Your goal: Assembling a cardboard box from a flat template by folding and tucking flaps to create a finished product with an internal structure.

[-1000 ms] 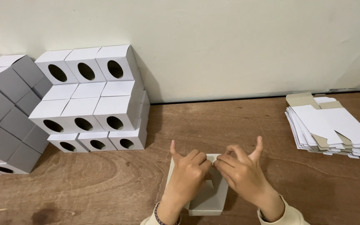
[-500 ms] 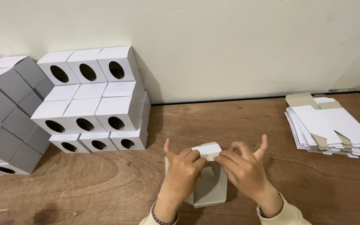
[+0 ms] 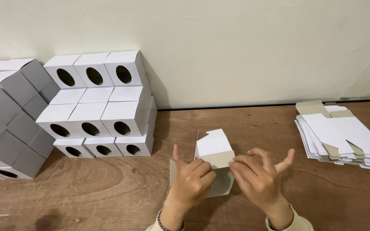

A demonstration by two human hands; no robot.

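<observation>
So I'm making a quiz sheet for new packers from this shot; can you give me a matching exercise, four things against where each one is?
Things:
1. stack of finished boxes
2. pile of flat blanks
3. half-folded box
4. grey boxes

Places:
a. between both hands, near the table's front edge
b. far left edge of the view
c. right side of the table
d. against the wall, left of centre

Pairs: 1-d, 2-c, 3-a, 4-b
</observation>
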